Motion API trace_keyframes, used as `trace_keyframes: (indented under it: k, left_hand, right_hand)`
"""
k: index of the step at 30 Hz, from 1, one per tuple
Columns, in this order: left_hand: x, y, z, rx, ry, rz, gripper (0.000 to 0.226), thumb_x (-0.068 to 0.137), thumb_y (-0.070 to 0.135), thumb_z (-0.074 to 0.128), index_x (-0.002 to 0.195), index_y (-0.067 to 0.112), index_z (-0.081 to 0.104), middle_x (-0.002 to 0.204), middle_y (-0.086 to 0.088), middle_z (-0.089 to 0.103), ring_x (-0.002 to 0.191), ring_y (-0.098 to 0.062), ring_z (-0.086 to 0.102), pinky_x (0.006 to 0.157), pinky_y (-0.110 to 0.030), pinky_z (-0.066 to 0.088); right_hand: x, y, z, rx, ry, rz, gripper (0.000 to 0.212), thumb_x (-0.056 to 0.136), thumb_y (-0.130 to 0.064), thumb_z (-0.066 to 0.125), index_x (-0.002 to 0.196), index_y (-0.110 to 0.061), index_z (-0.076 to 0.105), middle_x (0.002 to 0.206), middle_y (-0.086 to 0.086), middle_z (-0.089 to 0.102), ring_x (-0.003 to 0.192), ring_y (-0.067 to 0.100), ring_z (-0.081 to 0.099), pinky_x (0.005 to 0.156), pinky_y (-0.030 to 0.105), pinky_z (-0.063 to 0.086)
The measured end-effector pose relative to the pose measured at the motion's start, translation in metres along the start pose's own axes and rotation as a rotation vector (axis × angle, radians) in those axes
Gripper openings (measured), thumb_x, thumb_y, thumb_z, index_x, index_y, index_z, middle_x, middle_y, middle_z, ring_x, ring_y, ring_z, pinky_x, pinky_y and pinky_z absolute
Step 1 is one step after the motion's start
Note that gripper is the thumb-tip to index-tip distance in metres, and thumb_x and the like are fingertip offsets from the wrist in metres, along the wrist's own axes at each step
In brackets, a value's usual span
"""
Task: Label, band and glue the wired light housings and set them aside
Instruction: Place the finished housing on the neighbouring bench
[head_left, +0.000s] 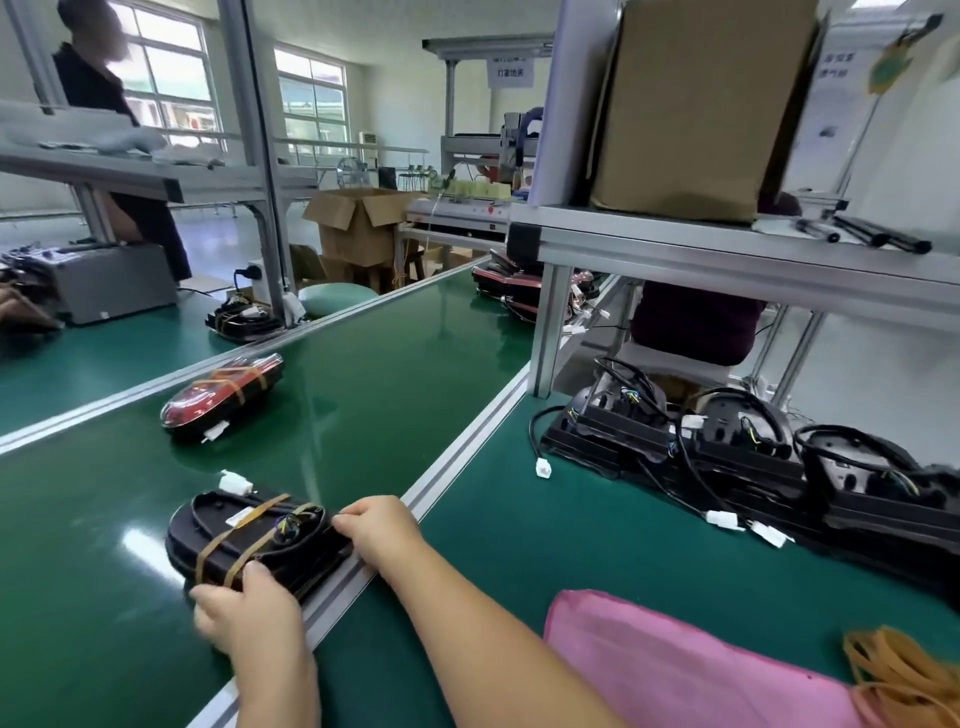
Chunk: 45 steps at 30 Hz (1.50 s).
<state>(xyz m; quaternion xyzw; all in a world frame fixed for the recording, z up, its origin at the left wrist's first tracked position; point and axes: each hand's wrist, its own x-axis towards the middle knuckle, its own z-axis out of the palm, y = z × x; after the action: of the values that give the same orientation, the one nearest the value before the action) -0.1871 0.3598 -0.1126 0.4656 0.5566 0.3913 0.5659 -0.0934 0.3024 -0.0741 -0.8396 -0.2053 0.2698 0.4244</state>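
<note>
Banded light housing (260, 540) on green conveyor belt (389, 364), factory hall with tall windows (166, 78)
Lay back-up beside the aluminium rail (457, 457), long axis across the belt, right end towards the rail, white plug (234, 482) at the far side; gripped at the near edge by left hand (249, 618), fingers curled; pinched at the right end by right hand (379, 530)

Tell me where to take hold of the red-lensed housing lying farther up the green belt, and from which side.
Best come from above and clamp across the narrow width of the red-lensed housing at its middle, where the rubber bands cross. It lies flat with both long flanks free; the domed lens end looks slippery and the white connector juts from the near side.
</note>
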Motion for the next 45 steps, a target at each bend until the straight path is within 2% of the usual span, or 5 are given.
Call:
trace_keyframes:
  k: [11,20,28,34,45]
  left_hand:
    - [-0.064,0.010,0.022,-0.305,0.028,0.392,0.065,0.087,0.034,0.041,0.149,0.017,0.028,0.157,-0.011,0.023,0.142,-0.022,0.028,0.118,-0.034,0.024]
    - [-0.204,0.024,0.178,0.015,-0.900,0.216,0.049,0.098,0.023,0.050,0.145,0.014,0.039,0.148,-0.008,0.036,0.131,-0.023,0.043,0.114,-0.040,0.032]
    - [-0.197,0.029,0.262,0.310,-0.856,0.170,0.057,0.101,0.043,0.033,0.154,0.029,0.018,0.156,-0.011,0.015,0.128,-0.038,0.041,0.114,-0.048,0.027]
    - [-0.185,0.030,0.286,0.109,-1.020,-0.029,0.052,0.098,0.043,0.049,0.143,0.018,0.038,0.122,-0.014,0.059,0.091,-0.029,0.062,0.079,-0.037,0.052]
    - [-0.187,0.045,0.280,-0.126,-0.858,-0.248,0.012,0.091,0.010,0.058,0.099,0.008,0.050,0.102,-0.019,0.061,0.091,-0.037,0.066,0.075,-0.048,0.057]
  right_hand:
    - [-0.045,0.028,-0.041,0.142,0.074,-0.084,0.039,0.090,-0.028,0.053,0.128,-0.019,0.060,0.130,-0.002,0.062,0.115,0.016,0.058,0.091,0.023,0.044]
    - [-0.094,0.126,-0.223,0.468,0.570,0.077,0.043,0.098,-0.011,0.042,0.141,-0.014,0.046,0.124,0.000,0.057,0.095,0.012,0.055,0.094,0.034,0.047]
    - [-0.070,0.128,-0.267,0.311,0.514,0.169,0.061,0.094,-0.005,0.032,0.152,-0.024,0.026,0.156,0.003,0.030,0.106,0.016,0.053,0.094,0.033,0.046]
    - [-0.053,0.122,-0.274,0.417,0.486,0.239,0.065,0.099,-0.015,0.043,0.154,-0.031,0.014,0.155,0.002,0.021,0.108,0.021,0.045,0.091,0.038,0.052]
    - [-0.066,0.125,-0.269,0.449,0.508,0.133,0.050,0.099,-0.019,0.042,0.148,-0.027,0.032,0.131,0.003,0.049,0.093,0.013,0.054,0.092,0.035,0.048]
